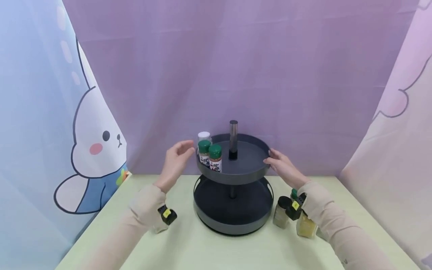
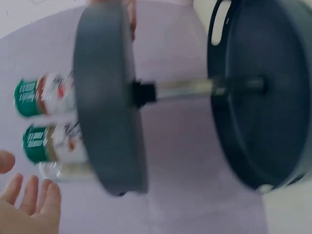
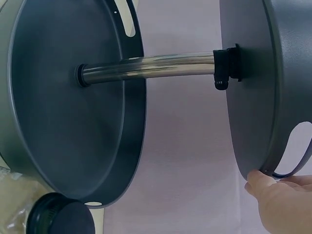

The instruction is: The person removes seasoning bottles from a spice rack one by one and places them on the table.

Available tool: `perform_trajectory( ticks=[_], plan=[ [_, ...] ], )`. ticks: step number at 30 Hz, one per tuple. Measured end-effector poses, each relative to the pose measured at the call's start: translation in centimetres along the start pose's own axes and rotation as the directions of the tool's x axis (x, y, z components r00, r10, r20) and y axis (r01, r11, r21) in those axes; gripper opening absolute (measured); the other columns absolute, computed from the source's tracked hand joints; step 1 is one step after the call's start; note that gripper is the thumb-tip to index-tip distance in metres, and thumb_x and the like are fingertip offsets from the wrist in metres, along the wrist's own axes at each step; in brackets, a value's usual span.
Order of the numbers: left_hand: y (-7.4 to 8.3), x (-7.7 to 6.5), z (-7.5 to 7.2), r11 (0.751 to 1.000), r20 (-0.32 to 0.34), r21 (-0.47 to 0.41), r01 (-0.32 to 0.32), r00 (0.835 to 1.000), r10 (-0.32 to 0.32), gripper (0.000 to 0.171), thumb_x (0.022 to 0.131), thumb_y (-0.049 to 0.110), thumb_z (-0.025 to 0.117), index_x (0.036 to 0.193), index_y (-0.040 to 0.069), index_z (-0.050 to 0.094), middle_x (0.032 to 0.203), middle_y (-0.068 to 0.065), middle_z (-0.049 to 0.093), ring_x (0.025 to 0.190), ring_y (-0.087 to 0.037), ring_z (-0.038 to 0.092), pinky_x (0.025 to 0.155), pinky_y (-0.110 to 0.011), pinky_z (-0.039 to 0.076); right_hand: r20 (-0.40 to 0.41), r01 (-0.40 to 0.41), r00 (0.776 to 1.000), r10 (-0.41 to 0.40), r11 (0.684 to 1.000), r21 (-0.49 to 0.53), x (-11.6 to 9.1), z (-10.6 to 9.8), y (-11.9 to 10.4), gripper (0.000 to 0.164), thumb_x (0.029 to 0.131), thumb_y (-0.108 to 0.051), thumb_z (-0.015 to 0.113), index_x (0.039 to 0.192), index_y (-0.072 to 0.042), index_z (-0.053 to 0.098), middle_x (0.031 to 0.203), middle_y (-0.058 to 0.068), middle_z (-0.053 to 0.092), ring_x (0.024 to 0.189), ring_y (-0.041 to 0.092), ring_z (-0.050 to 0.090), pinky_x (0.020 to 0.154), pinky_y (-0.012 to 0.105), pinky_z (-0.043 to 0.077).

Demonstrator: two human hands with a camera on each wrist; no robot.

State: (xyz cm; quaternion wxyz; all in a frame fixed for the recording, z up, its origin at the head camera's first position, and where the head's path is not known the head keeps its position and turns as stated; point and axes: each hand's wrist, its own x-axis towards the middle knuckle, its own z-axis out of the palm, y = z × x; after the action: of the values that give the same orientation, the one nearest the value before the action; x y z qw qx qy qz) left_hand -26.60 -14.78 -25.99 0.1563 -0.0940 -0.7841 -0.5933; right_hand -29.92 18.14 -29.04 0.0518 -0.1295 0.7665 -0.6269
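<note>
A dark grey two-tier turntable rack has an upper tray [image 1: 249, 153] and a lower tray [image 1: 233, 204] joined by a metal post [image 3: 170, 66]. At the upper tray's left side stand two green-capped spice jars [image 1: 215, 157] with printed labels and a white-capped jar [image 1: 204, 136] behind them. My left hand [image 1: 178, 161] is just left of these jars, fingers extended and thumb apart, with nothing in it. My right hand [image 1: 285, 168] pinches the upper tray's right rim; in the right wrist view the thumb lies on the rim beside the handle cutout.
Right of the rack stand a black-capped jar [image 1: 281, 213], a jar of yellow powder [image 1: 306, 226] and a green-capped jar [image 1: 294, 194], partly behind my right wrist. Another jar [image 1: 160, 227] is partly hidden below my left wrist. A purple curtain [image 1: 236, 75] hangs behind the table [image 1: 182, 247].
</note>
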Motion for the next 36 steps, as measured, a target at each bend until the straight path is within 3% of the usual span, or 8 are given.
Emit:
perform_trajectory(
  ticks=[6, 12, 21, 30, 36],
  plan=[
    [2.0, 3.4, -0.4, 0.997, 0.082, 0.076, 0.022, 0.996, -0.028, 0.052, 0.088, 0.031, 0.059, 0.134, 0.01, 0.045, 0.136, -0.011, 0.049, 0.122, -0.025, 0.043, 0.106, -0.049, 0.035, -0.003, 0.006, 1.0, -0.006, 1.0, -0.02, 0.0, 0.1, 0.1, 0.073, 0.094, -0.009, 0.045, 0.146, -0.001, -0.005, 0.154, 0.021, -0.005, 0.138, 0.033, 0.003, 0.116, 0.049, 0.012],
    [2.5, 5.3, 0.5, 0.987, 0.173, 0.153, 0.048, 0.982, -0.075, 0.062, 0.085, 0.041, 0.06, 0.136, 0.009, 0.043, 0.137, -0.012, 0.047, 0.124, -0.027, 0.041, 0.107, -0.05, 0.033, -0.004, 0.0, 1.0, -0.001, 0.999, -0.039, 0.0, 0.0, 0.2, 0.074, 0.094, -0.01, 0.045, 0.146, -0.001, -0.006, 0.154, 0.021, -0.004, 0.138, 0.033, 0.003, 0.115, 0.049, 0.012],
    [2.4, 6.4, 1.6, 0.972, 0.231, 0.228, 0.062, 0.966, -0.116, 0.06, 0.087, 0.038, 0.057, 0.135, 0.005, 0.044, 0.142, -0.015, 0.04, 0.128, -0.03, 0.035, 0.109, -0.051, 0.029, -0.002, 0.006, 1.0, -0.006, 0.999, -0.042, 0.0, 0.0, 0.3, 0.075, 0.093, -0.011, 0.046, 0.146, 0.001, -0.006, 0.154, 0.022, -0.004, 0.138, 0.034, 0.003, 0.115, 0.05, 0.012],
    [2.4, 7.4, 1.4, 0.958, 0.332, 0.276, 0.078, 0.928, -0.171, 0.043, 0.089, 0.033, 0.056, 0.121, 0.004, 0.058, 0.128, -0.015, 0.053, 0.117, -0.027, 0.045, 0.108, -0.051, 0.032, -0.015, 0.01, 1.0, -0.01, 0.999, -0.05, 0.0, 0.0, 0.4, 0.074, 0.093, -0.01, 0.046, 0.146, 0.001, -0.004, 0.154, 0.022, -0.002, 0.138, 0.035, 0.005, 0.115, 0.051, 0.013],
    [2.5, 7.6, 1.3, 0.956, 0.337, 0.292, 0.041, 0.931, -0.143, 0.042, 0.089, 0.032, 0.057, 0.119, 0.003, 0.06, 0.124, -0.016, 0.057, 0.113, -0.026, 0.049, 0.106, -0.05, 0.034, -0.019, 0.014, 1.0, -0.015, 0.998, -0.065, 0.0, -0.1, 0.4, 0.074, 0.093, -0.013, 0.046, 0.147, 0.0, -0.003, 0.155, 0.021, -0.001, 0.138, 0.035, 0.008, 0.115, 0.05, 0.014]
  ],
)
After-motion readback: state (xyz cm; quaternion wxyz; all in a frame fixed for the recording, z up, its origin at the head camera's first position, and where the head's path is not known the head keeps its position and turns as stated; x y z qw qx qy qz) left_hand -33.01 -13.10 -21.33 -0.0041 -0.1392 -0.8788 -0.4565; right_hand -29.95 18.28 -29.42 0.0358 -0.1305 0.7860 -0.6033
